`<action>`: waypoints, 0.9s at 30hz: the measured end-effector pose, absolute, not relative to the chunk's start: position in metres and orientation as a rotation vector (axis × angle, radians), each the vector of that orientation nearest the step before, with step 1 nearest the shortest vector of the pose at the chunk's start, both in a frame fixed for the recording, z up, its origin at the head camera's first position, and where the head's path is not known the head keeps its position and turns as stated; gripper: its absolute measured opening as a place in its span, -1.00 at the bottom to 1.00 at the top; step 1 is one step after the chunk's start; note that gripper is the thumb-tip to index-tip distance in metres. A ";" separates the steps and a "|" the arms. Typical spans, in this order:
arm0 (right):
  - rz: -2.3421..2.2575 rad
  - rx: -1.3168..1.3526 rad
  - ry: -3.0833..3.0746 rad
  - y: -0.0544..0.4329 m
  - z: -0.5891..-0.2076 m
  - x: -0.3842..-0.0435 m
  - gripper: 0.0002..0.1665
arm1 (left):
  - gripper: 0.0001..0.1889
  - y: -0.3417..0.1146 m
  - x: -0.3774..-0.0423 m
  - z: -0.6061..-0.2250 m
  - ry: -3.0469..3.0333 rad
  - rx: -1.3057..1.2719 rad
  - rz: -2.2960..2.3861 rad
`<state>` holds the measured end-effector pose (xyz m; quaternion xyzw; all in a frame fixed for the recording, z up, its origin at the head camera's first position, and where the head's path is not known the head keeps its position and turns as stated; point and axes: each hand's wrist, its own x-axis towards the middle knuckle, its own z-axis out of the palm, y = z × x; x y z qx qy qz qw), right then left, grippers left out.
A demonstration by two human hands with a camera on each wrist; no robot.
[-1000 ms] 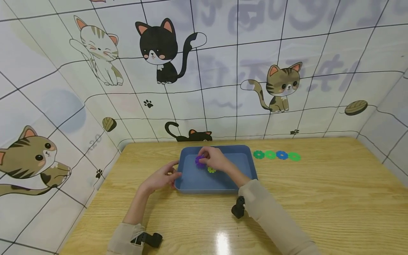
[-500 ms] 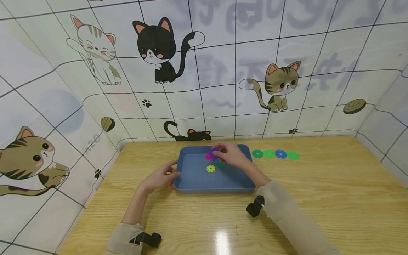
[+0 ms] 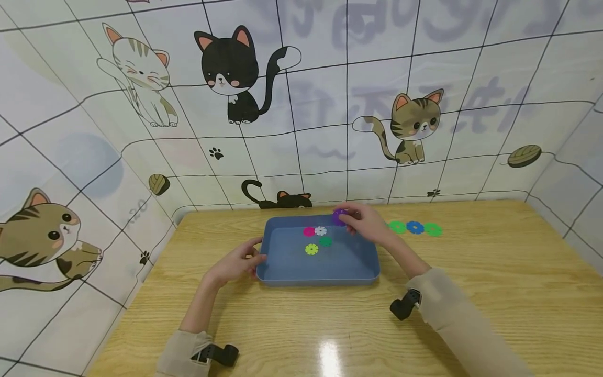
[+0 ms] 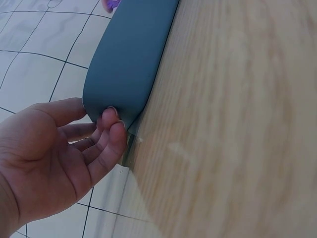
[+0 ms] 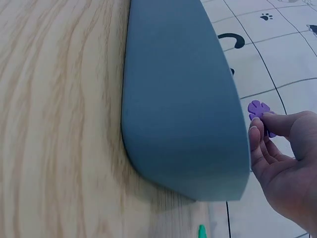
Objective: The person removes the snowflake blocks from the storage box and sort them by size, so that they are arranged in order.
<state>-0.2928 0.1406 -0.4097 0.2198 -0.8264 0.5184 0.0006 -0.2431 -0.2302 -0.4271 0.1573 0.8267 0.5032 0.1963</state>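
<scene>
My right hand (image 3: pixel 369 224) pinches a purple snowflake-shaped plastic disc (image 3: pixel 338 218) between thumb and fingers, over the back right part of a blue tray (image 3: pixel 282 264). The right wrist view shows the notched purple disc (image 5: pixel 257 109) held upright beyond the tray wall. My left hand (image 3: pixel 235 262) grips the tray's left end, fingertips against the outer wall in the left wrist view. Inside the tray lie a pink disc (image 3: pixel 309 231), a white disc (image 3: pixel 321 231), a dark green disc (image 3: pixel 325 241) and a yellow-green disc (image 3: pixel 312 249).
On the wooden table (image 3: pixel 301 324), right of the tray, a row holds a light green disc (image 3: pixel 397 226), a blue disc (image 3: pixel 415 227) and another green disc (image 3: pixel 433 229). My right hand hides the row's left end. A cat-printed wall covering (image 3: pixel 325 157) rises behind the table.
My right hand has lifted the purple disc and carried it rightward across the tray, uncovering the pink, white and dark green discs. My left hand stays at the tray's left end.
</scene>
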 end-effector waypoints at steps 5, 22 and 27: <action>1.662 0.643 -2.528 0.159 -0.412 -0.291 -0.66 | -0.30 -0.230 -0.242 -0.427 2.314 0.442 1.410; 1.719 0.473 -2.413 0.232 -0.431 -0.290 -0.68 | -0.28 -0.231 -0.242 -0.426 2.295 0.440 1.425; 1.573 0.396 -2.500 0.255 -0.436 -0.286 -0.61 | -0.28 -0.230 -0.243 -0.426 2.302 0.432 1.423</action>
